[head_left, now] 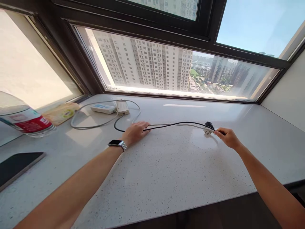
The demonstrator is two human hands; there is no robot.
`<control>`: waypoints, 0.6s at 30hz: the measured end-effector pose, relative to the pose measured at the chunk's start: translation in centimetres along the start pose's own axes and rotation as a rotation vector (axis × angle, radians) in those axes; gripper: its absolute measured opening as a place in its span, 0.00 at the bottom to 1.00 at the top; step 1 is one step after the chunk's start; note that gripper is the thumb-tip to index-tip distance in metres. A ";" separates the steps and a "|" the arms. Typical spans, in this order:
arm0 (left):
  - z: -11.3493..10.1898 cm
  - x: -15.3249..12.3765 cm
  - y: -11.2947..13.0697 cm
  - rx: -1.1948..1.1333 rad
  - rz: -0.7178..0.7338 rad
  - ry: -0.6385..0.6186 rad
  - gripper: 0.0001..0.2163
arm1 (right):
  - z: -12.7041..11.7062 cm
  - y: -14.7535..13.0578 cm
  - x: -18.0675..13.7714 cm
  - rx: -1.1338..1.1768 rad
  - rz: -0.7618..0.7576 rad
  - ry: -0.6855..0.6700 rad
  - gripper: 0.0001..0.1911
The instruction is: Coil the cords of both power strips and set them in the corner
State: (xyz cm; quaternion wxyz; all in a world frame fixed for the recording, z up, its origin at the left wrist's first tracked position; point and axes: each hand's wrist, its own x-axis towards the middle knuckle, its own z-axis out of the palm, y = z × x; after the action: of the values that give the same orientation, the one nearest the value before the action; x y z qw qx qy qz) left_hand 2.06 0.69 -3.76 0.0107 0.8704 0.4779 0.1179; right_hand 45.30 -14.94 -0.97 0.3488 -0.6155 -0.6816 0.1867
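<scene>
A black cable [188,122] and a light grey cable [166,124] run side by side between my two hands above the white speckled sill. My left hand [135,133], with a watch [116,143] on its wrist, is closed over both cables. At the other end my right hand [226,137] pinches the cables close to their plugs. A black plug [209,124] and a white plug [207,131] hang just left of its fingers. Left of my left hand lie a white adapter box [122,107] and a white power strip or similar block [103,109], with a grey cable loop around them.
A large water bottle [28,119] with a red label lies tilted at the left, beside a yellowish tissue pack [60,113]. A dark phone [19,167] rests nearer to me. Behind the sill [152,178] stands a dark-framed window [162,93]; a white wall [286,95] bounds the right.
</scene>
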 end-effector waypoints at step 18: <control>-1.5 1.8 1.1 -0.567 -0.531 0.340 0.13 | -1.3 -0.8 -0.6 0.599 0.176 -0.002 0.23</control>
State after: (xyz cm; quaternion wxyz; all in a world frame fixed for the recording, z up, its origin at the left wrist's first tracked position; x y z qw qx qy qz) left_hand 3.57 1.43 -1.85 0.2006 0.6479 0.6290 0.3799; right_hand 45.65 -15.89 0.30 0.4966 -0.5420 -0.5405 0.4093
